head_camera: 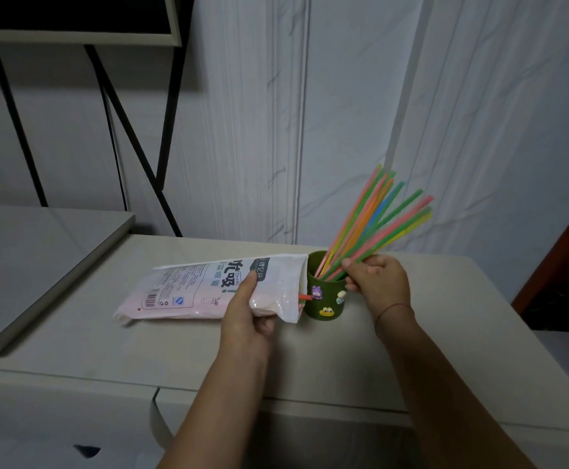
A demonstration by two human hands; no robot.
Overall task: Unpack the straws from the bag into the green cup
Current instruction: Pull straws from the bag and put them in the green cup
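Head view: one printed plastic bag [208, 286] lies on the beige table [107, 350]. The left hand [246, 313] grips its open end, thumb on top, and one red straw tip [306, 297] pokes out just beside the one green cup [325, 299], which carries three cartoon stickers. The right hand [378, 282] pinches the straws [378, 225] just above the cup rim; the bundle stands in the cup, fanned and leaning right, well over ten, exact count too blurred.
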